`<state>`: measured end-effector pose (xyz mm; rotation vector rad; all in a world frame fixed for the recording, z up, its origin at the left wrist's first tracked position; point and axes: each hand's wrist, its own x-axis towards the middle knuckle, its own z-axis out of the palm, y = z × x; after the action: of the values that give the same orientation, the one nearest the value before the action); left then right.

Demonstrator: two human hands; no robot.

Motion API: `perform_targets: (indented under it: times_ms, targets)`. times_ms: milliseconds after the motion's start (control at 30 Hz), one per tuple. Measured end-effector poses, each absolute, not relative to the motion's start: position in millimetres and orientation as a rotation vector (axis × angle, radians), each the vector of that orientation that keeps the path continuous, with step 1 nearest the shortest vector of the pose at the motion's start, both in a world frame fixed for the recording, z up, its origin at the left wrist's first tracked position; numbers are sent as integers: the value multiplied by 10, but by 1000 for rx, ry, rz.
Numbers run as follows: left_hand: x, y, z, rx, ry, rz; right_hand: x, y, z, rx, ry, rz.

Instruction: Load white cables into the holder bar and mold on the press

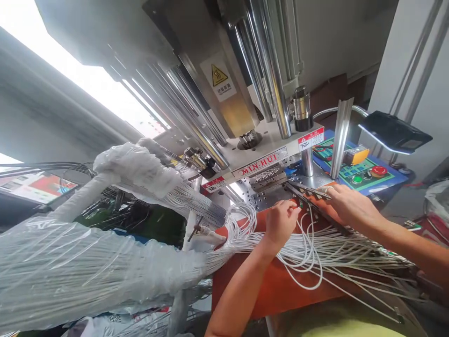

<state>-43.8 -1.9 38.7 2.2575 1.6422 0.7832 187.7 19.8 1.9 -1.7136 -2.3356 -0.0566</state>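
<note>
My left hand (280, 221) is curled, its fingertips close together beside small connector ends on white cables (310, 243). What lies between those fingers is too small to make out. My right hand (352, 205) grips the end of a narrow metal bar (317, 192) at the front of the press. Below it, a longer dark metal bar (328, 216) slants over the orange work surface (254, 281). The loose white cables run under both hands and loop between them. In front of my hands is the press's lower metal mould (269, 180).
The press's upper plate (261, 164) hangs on steel rods above the mould. Plastic-wrapped cable bundles (105, 262) rest on a wrapped frame (79, 199) to the left. At right stand a control panel (368, 175) with a red button and a black lamp (394, 131).
</note>
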Motion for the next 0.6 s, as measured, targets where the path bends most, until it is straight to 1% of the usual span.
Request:
perform_targets:
  times_ms: [133, 300, 367, 467, 533, 600]
  targets:
    - [-61, 317, 80, 2188, 1720, 690, 1821, 174, -50, -1724, -2374, 199]
    - [32, 461, -19, 2117, 1664, 763, 1776, 22, -88, -1629, -2403, 306]
    - [23, 442, 18, 1967, 1590, 866, 1730, -25, -38, -1644, -2397, 385]
    - [-108, 407, 197, 1580, 1332, 1062, 1641, -38, 37, -1685, -2369, 488]
    - [-276, 407, 367, 1321, 1168, 1143, 1588, -20, 48, -1735, -2362, 475]
    - [-467, 431, 513, 1160, 1102, 1196, 1547, 2, 18, -1783, -2367, 419]
